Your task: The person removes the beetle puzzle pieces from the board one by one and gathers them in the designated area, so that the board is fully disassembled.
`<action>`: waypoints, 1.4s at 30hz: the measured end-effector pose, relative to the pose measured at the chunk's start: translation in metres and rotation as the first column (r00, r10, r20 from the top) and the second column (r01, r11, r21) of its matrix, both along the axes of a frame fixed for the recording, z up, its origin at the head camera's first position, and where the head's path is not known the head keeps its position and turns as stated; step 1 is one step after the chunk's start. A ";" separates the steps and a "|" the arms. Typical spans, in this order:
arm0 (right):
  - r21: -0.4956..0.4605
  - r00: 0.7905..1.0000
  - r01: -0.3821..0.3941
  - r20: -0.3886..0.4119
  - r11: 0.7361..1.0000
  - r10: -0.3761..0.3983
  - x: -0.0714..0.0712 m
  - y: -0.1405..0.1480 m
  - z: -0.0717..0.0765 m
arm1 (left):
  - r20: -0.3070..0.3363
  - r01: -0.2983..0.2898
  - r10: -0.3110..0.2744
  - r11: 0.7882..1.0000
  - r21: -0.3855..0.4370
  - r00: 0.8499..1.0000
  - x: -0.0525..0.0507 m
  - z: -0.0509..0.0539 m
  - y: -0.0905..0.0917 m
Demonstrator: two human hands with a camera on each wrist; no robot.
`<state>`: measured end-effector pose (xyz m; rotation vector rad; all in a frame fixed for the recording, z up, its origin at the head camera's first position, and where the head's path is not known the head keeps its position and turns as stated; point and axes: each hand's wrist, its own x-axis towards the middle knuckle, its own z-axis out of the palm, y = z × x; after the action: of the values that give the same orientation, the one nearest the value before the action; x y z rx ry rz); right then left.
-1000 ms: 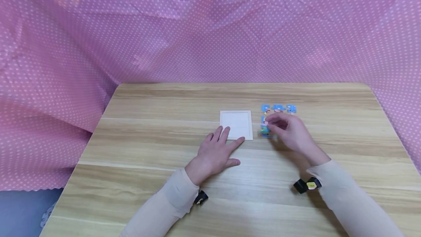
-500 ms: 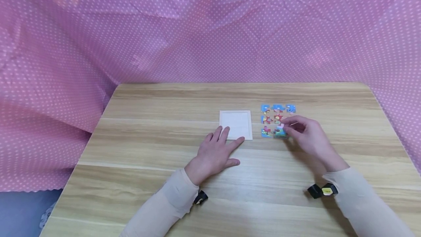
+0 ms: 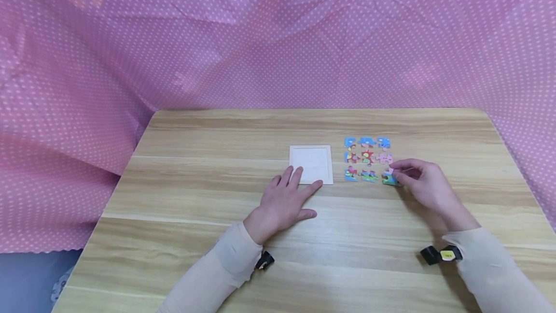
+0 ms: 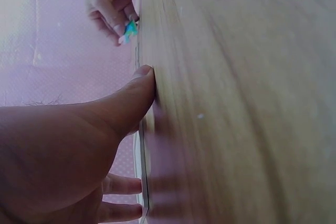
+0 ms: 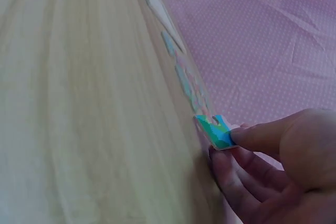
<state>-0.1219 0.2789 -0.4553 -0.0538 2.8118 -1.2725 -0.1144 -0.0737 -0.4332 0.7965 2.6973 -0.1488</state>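
Observation:
My right hand (image 3: 427, 187) pinches a jigsaw puzzle piece (image 5: 215, 132) between thumb and fingers. Blue and green with some pink, the piece is tilted a little above the table at the lower right of the laid-out pieces. Several other puzzle pieces (image 3: 368, 157) lie apart from each other in loose rows, with blue, red and pink printing. To their left is a white square puzzle tray (image 3: 329, 163) with a raised rim and a bare inside. My left hand (image 3: 280, 204) rests with spread fingers on the tray's lower left part, thumb on the table.
The wood-grain table (image 3: 195, 182) carries the tray and pieces. A pink dotted cloth (image 3: 278, 37) hangs behind its far edge and along the sides. Black wrist cameras are strapped under both sleeves.
My right hand has moved right along the near row with the pinched piece, uncovering the pieces at left and middle. The left hand and the tray have stayed put.

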 end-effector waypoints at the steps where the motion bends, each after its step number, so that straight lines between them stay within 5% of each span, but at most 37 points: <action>1: 0.012 1.000 0.004 0.012 1.000 -0.004 -0.001 0.001 -0.001 | 0.001 -0.001 0.001 1.000 0.000 1.000 0.000 0.000 0.000; 13: 0.098 0.999 -0.031 0.047 0.995 0.027 -0.006 -0.002 -0.003 | -0.004 0.000 0.000 1.000 0.007 1.000 0.001 0.000 -0.001; 27: 0.159 0.999 -0.006 -0.034 0.987 0.011 -0.005 -0.004 -0.006 | 0.004 -0.013 0.012 1.000 0.014 1.000 0.001 0.000 0.001; 42: 0.229 0.992 -0.105 -0.044 0.968 0.118 0.005 -0.007 -0.002 | -0.010 -0.004 0.004 1.000 0.025 1.000 0.000 -0.001 -0.001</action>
<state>-0.1167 0.2724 -0.4572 -0.2386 2.9346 -0.9364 -0.1141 -0.0751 -0.4347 0.7995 2.7146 -0.1191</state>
